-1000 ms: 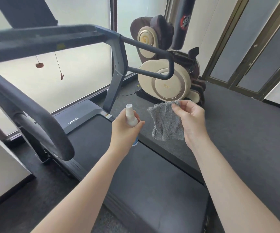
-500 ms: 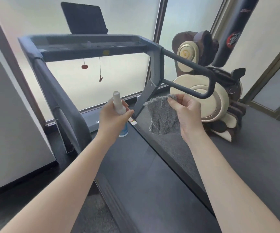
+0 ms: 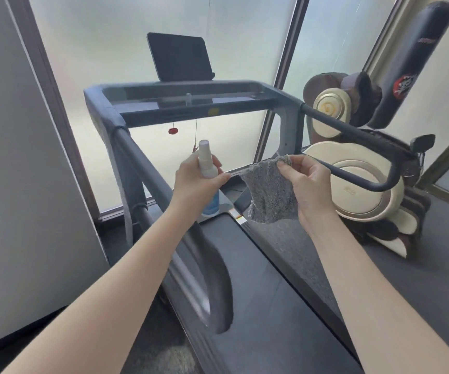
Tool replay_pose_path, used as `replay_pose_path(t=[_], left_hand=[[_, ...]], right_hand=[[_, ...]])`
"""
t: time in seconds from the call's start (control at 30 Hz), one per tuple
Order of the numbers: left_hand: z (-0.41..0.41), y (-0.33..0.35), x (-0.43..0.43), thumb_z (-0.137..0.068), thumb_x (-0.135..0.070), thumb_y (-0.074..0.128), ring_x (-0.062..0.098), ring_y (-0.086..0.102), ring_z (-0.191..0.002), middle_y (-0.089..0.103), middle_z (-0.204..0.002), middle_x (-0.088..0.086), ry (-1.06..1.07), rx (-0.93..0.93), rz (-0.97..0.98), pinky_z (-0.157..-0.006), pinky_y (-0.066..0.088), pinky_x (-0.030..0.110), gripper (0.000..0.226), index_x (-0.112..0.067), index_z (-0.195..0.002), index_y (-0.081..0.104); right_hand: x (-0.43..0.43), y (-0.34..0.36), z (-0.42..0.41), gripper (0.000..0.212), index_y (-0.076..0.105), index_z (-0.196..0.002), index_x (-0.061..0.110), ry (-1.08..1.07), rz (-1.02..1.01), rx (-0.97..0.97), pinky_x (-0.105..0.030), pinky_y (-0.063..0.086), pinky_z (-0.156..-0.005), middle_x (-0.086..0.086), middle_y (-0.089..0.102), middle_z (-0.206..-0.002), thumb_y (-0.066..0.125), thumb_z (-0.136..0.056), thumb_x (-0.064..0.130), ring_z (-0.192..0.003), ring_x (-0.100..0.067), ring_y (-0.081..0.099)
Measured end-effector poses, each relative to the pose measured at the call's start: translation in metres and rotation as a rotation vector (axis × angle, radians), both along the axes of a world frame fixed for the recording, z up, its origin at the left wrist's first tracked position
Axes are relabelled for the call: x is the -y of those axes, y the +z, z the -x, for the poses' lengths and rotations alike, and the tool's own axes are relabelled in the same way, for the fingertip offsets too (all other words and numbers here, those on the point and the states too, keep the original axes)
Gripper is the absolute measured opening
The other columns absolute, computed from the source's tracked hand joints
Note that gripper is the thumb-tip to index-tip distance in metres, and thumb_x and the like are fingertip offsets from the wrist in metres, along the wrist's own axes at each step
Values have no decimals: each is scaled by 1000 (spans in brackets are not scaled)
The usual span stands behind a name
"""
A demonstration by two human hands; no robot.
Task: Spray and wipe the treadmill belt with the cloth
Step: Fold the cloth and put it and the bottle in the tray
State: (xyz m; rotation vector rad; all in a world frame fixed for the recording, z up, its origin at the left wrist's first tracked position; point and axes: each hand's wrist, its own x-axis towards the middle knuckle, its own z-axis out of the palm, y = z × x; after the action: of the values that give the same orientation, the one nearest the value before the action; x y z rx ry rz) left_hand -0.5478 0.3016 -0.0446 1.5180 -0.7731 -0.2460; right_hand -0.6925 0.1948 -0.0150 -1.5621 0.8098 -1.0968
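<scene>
Two hands are raised over the front end of the treadmill belt [image 3: 261,292], both loaded. The belt looks dry and untouched, so my call is that the spray comes first. To do it well, work the big surface in bands along its length and aim the mist low, well clear of the console [image 3: 191,99] and the tablet [image 3: 180,56] perched on it. Then bunch the cloth [image 3: 269,195] into the palm for a flat, firm wipe rather than dragging it by one corner. The spray bottle [image 3: 207,163] needs its head tipped down at the belt before any squeeze.

Now the lie of things. The belt is the dark strip running straight ahead toward the console, long axis away from the camera and lying flat. The cloth, grey and fluffy, hangs limp from the right hand [image 3: 309,184], which pinches its top corner between thumb and fingertips. Its length drops straight down above the belt's front right edge, apparently not touching. The bottle sits in the left hand [image 3: 193,184], fingers wrapped round its middle. Its white top is up and its blue base down, so the axis is near upright with a slight lean. I can't make out which way the nozzle faces.
</scene>
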Motion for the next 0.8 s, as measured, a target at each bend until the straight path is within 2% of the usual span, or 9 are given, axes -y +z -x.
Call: replay_pose_path(t=[0.17, 0.3, 0.5, 0.67, 0.8], left_hand=[[-63, 8, -3, -74, -8, 80, 13, 58, -71, 63, -69, -8, -37, 19, 3, -84, 54, 45, 25, -20, -76, 58], [-102, 9, -1, -73, -8, 80, 15, 58, -71, 63, -68, -7, -73, -15, 27, -82, 54, 46, 25, -19, -75, 58], [-152, 16, 15, -76, -9, 79, 8, 57, -68, 62, -71, -8, -105, 1, 43, -77, 54, 34, 21, -5, -89, 63], [-193, 13, 39, -75, -7, 78, 10, 58, -68, 63, -70, -7, -138, -1, 25, -74, 52, 31, 21, -11, -85, 60], [-229, 9, 66, -73, -8, 79, 13, 58, -70, 63, -71, -5, -157, 6, -3, -77, 53, 37, 25, -21, -76, 57]], right_hand=[[-11, 9, -64, 4, 65, -83, 14, -63, 15, 26, -11, 46, -64, 2, 63, -77, 66, -84, 10, -71, -4, 56], [-15, 12, -101, 6, 64, -82, 15, -90, 27, 21, -11, 47, -64, 4, 63, -78, 66, -84, 11, -72, -3, 57], [-8, 13, -146, 5, 64, -84, 15, -129, 32, 7, -4, 44, -59, 5, 62, -78, 67, -84, 11, -71, 0, 56], [13, 8, -181, 5, 63, -85, 15, -157, 37, -25, -1, 43, -59, 6, 61, -78, 66, -85, 11, -71, 1, 55], [44, 6, -210, 12, 65, -96, 7, -177, 56, -46, 0, 43, -58, 5, 62, -80, 66, -85, 13, -66, 8, 57]])
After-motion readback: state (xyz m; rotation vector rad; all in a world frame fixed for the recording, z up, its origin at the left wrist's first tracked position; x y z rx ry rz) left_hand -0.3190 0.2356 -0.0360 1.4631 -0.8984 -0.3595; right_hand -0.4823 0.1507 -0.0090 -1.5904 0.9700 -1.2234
